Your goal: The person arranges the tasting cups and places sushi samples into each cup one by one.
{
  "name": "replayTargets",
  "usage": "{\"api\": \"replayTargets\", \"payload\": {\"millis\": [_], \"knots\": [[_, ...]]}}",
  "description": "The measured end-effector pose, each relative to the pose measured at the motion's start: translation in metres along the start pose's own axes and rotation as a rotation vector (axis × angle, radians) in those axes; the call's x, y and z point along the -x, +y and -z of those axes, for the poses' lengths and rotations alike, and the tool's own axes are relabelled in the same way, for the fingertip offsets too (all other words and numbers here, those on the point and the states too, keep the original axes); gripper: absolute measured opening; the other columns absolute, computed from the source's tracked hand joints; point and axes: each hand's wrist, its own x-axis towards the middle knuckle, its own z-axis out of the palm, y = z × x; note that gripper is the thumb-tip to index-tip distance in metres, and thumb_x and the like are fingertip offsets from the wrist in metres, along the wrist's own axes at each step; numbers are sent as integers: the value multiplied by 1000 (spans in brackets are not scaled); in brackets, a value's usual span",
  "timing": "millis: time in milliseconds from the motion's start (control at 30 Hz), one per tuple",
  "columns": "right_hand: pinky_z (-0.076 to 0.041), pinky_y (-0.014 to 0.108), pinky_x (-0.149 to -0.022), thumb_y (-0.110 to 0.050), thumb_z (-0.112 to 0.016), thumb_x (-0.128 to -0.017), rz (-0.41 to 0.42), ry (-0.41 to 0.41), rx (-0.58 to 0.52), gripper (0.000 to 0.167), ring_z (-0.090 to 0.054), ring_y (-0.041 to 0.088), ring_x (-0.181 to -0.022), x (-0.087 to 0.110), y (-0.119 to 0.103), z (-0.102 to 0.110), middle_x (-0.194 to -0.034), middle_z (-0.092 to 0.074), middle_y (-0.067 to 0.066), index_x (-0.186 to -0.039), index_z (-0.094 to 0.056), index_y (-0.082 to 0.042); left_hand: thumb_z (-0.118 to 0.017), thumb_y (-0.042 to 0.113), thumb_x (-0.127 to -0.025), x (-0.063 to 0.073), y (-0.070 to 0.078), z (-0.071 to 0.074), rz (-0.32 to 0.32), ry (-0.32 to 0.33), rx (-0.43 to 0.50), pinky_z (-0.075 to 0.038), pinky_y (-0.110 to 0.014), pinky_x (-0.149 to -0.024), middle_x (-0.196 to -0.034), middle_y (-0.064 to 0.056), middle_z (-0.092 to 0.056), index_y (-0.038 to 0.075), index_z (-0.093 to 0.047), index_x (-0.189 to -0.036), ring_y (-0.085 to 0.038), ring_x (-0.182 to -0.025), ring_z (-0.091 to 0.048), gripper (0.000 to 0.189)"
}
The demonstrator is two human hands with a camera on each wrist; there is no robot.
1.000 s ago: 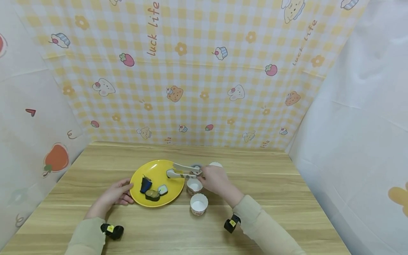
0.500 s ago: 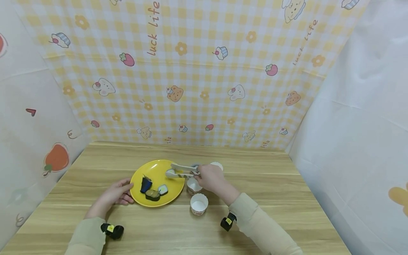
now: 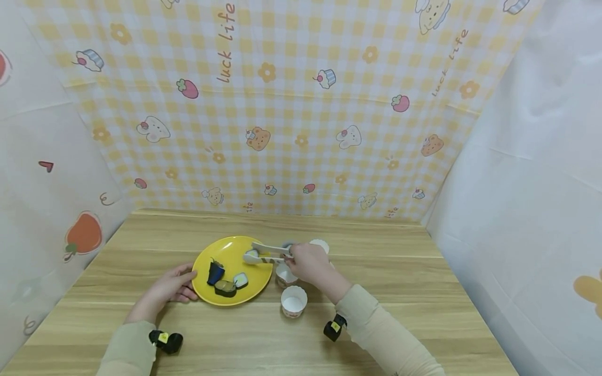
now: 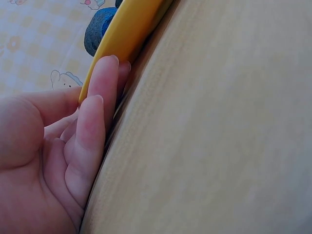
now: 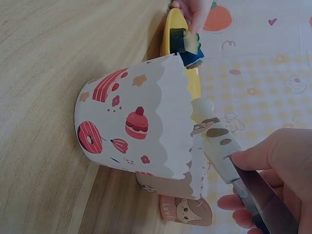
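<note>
My left hand (image 3: 168,288) holds the left rim of a yellow plate (image 3: 228,248), thumb on top and fingers beneath, as the left wrist view shows. On the plate lie a dark blue sushi piece (image 3: 216,272), an oval piece with a brownish top (image 3: 225,288) and a small white-topped roll (image 3: 240,280). My right hand (image 3: 310,265) grips a pair of tongs (image 3: 270,259), whose light tips reach over the plate's right side. Between those tips sits another white roll (image 3: 253,253); whether they touch it on both sides I cannot tell.
Several patterned paper baking cups stand right of the plate: a near cup (image 3: 293,301), a middle cup (image 3: 285,275) and a cup behind my right hand (image 3: 320,243). Another round shape beside the hand is mostly hidden. A checked cloth (image 3: 282,156) rises behind the wooden table (image 3: 376,271).
My right hand has moved slightly left with the tongs, and their tips now lie either side of the white roll. My left hand and the plate stay in place.
</note>
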Motion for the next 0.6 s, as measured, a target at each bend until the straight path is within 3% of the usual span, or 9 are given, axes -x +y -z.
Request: {"api": "replayTargets", "payload": {"millis": [367,600], "knots": [[-34,23,-40,-34,-66,-91,-4,-22,19,21,-41,7,-49,-1,-1,-4,-60,-46,-8,-78,-63,-17,-41,20,-104,-1,-2,0,1,6,-5,-55,-32,-56,-76,-10,-62,-12,-13,-145,-20,-63,-65,59],[-33,23,-39,-34,-66,-91,16,8,45,21,-41,8,-48,0,-1,-6,-61,-48,-8,-80,-65,-17,-40,21,-104,-1,-2,0,-1,6,-8,-55,-32,-56,-74,-10,-62,-13,-13,-145,-21,-63,-65,59]]}}
